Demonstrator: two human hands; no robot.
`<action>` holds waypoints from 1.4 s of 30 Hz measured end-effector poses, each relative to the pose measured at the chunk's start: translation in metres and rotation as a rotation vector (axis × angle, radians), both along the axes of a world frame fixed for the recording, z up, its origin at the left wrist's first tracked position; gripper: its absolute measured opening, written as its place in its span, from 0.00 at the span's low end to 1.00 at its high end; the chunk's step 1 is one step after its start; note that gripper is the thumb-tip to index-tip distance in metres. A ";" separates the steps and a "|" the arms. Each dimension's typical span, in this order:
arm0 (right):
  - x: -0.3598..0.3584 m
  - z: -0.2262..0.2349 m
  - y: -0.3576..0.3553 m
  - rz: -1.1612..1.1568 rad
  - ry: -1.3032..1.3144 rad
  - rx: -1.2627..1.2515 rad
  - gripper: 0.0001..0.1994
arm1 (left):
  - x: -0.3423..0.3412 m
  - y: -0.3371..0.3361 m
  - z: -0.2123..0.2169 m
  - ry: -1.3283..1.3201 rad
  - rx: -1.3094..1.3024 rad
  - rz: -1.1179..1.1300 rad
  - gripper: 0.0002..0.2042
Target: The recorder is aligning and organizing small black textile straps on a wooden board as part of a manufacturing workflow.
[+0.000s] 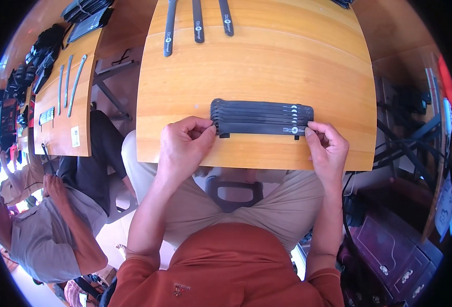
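A stack of black straps point(261, 117), fanned and overlapping, lies near the six-o'clock edge of the wooden table point(256, 66). The left hand point(185, 146) pinches its nine-o'clock end, the right hand point(328, 148) its three-o'clock end. Three loose straps point(197, 23) at twelve o'clock remain ungathered, so the bundling looks partly done.

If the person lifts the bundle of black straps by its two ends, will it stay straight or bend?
The stack of black straps would probably sag in the middle, since each strap looks thin and long. The layers may slide apart: they lie fanned, with only the left hand and right hand pinching the ends. It seems light and unlikely to roll.
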State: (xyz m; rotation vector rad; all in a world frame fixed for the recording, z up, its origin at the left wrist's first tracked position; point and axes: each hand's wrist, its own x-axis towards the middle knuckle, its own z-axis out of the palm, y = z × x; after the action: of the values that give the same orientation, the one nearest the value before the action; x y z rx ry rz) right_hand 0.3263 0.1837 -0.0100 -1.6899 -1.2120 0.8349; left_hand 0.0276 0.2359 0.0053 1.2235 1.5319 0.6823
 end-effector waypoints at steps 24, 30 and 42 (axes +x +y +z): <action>-0.004 0.001 0.000 0.004 -0.047 0.029 0.05 | 0.001 0.000 0.000 0.006 -0.027 -0.004 0.07; -0.001 -0.002 -0.002 -0.018 -0.018 0.032 0.05 | 0.004 0.000 0.000 0.010 0.016 0.002 0.07; -0.003 -0.001 -0.002 -0.016 -0.029 0.026 0.05 | 0.002 0.000 -0.002 0.001 0.023 -0.007 0.07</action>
State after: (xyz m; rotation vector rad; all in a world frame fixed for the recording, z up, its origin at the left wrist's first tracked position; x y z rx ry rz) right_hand 0.3236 0.1820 -0.0113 -1.6934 -1.2219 0.7841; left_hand 0.0295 0.2359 0.0037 1.2456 1.5233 0.6963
